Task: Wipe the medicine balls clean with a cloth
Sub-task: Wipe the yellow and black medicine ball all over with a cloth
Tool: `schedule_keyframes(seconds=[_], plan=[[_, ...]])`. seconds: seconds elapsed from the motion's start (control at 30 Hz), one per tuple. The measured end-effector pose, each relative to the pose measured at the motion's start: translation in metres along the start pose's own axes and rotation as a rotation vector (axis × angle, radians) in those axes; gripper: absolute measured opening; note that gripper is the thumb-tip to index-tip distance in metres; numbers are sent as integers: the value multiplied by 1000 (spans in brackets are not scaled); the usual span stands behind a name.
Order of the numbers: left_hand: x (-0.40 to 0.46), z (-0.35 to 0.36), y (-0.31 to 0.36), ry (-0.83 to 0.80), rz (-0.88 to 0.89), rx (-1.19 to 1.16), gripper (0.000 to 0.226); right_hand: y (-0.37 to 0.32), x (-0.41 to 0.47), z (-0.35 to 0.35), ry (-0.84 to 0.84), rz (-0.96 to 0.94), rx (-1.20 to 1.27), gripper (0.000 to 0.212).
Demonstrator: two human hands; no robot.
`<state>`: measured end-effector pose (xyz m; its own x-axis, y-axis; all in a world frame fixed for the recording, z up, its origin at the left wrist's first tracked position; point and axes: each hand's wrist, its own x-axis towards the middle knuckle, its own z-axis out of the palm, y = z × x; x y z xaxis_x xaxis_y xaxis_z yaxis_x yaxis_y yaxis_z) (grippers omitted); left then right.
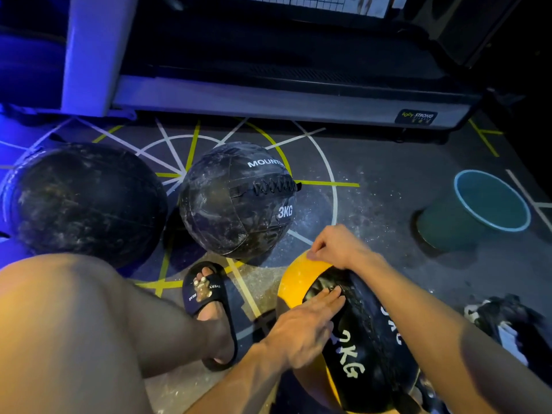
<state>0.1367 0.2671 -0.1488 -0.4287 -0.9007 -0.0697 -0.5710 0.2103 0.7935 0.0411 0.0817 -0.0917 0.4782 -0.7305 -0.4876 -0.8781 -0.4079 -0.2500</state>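
A yellow and black medicine ball (298, 276) marked "KG" lies on the floor right in front of me. My left hand (304, 321) rests flat on its black panel with the fingers straight. My right hand (337, 246) has its fingers curled over the ball's far yellow edge, with no cloth visible in it. A dusty black ball marked "3KG" (236, 201) stands behind, and a bigger smeared black ball (83, 201) sits at the left. A crumpled black and white cloth (504, 327) lies on the floor at the right, apart from both hands.
A teal bucket (478, 213) stands at the right. A treadmill base (268, 97) runs across the back. My bare knee and my foot in a black slide sandal (209, 312) are at the left of the ball. The lined floor is dusty and wet.
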Motion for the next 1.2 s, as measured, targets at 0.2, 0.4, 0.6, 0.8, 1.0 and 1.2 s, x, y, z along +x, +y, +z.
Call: schedule_keyframes(seconds=[0.2, 0.4, 0.6, 0.8, 1.0, 1.2], plan=[[4, 2, 0, -41, -18, 4, 59, -13, -22, 30, -132, -116, 58, 11], [5, 2, 0, -32, -15, -6, 61, 6, 5, 20, 64, 20, 79, 16], [5, -1, -1, -41, -7, -14, 56, 8, -22, 16, -150, -174, 161, 13], [7, 0, 2, -56, -13, 12, 58, 5, -12, 28, -11, -82, -8, 21], [6, 0, 2, -41, -7, 1, 58, -16, -6, 16, -126, -75, 47, 18], [7, 1, 0, -35, -18, 11, 56, -26, -14, 36, -366, -199, 2, 20]])
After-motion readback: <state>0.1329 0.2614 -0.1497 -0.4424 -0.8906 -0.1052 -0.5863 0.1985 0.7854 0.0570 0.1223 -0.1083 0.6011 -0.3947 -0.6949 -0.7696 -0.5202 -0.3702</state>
